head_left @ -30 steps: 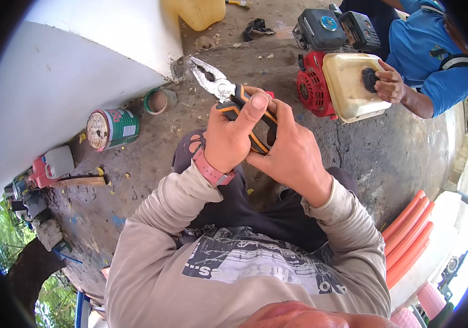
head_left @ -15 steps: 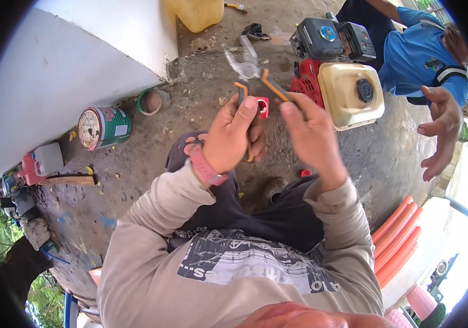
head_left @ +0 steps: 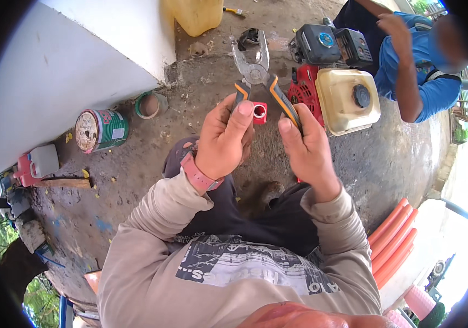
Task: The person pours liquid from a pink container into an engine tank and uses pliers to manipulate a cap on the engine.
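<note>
Both my hands hold a pair of pliers with black and orange handles, its metal jaws spread wide and pointing away from me. My left hand, a pink watch on its wrist, is closed round the left handle. The right handle is gripped by my right hand, thumb along its side. Just beyond and between my hands, a small red container with a round white-rimmed opening stands on the ground. To the right of the pliers sits a small engine with red housing and a cream fuel tank.
A person in a blue shirt is beyond the engine at right. Left lie a paint can, a green-rimmed cup and a wooden piece. A yellow jerrycan and paintbrush are far off. Orange pipes lie right.
The pliers have turned more upright and their jaws stand wider apart, with my right hand slightly lower. The other person's outstretched hand has drawn back up toward their body.
</note>
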Available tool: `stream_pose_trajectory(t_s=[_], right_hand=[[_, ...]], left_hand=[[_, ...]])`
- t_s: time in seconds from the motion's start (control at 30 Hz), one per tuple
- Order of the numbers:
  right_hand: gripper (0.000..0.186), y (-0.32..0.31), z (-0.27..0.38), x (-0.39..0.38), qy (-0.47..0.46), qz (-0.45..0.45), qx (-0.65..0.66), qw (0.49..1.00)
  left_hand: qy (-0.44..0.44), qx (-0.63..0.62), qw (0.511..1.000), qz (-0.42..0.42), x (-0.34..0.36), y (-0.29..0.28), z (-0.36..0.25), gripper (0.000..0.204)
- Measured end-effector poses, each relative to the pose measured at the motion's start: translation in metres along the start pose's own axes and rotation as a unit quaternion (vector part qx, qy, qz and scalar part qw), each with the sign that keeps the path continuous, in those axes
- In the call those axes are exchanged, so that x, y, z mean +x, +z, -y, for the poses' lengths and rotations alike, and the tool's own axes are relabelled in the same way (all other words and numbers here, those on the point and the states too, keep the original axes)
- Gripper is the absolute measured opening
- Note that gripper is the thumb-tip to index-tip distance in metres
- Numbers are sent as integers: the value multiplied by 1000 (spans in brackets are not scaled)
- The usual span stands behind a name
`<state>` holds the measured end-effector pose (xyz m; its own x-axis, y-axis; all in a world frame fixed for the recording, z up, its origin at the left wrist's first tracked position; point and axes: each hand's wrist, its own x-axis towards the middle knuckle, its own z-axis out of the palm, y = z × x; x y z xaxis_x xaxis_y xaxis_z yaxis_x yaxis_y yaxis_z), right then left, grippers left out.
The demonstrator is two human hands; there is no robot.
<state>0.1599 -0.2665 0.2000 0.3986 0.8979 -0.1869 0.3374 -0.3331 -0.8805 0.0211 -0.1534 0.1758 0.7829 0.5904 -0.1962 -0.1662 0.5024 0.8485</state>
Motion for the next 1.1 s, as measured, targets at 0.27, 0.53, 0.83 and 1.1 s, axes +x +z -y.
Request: stream_pose_trajectory(t_s=[0.27, 0.53, 0.83, 1.1], right_hand=[[34, 5, 10, 0, -42, -22, -56, 997], [33, 50, 6, -17, -68, -43, 76, 994], [37, 35, 12, -19, -44, -76, -25, 996], [35, -8, 1, -10, -64, 10, -83, 994]], left_hand=[[73, 39, 996, -37, -7, -8, 3, 36], [150, 77, 985, -48, -9, 5, 11, 32], [114, 85, 989, -27, -11, -2, 3, 32], [141, 104, 984, 30, -13, -16, -4, 33]])
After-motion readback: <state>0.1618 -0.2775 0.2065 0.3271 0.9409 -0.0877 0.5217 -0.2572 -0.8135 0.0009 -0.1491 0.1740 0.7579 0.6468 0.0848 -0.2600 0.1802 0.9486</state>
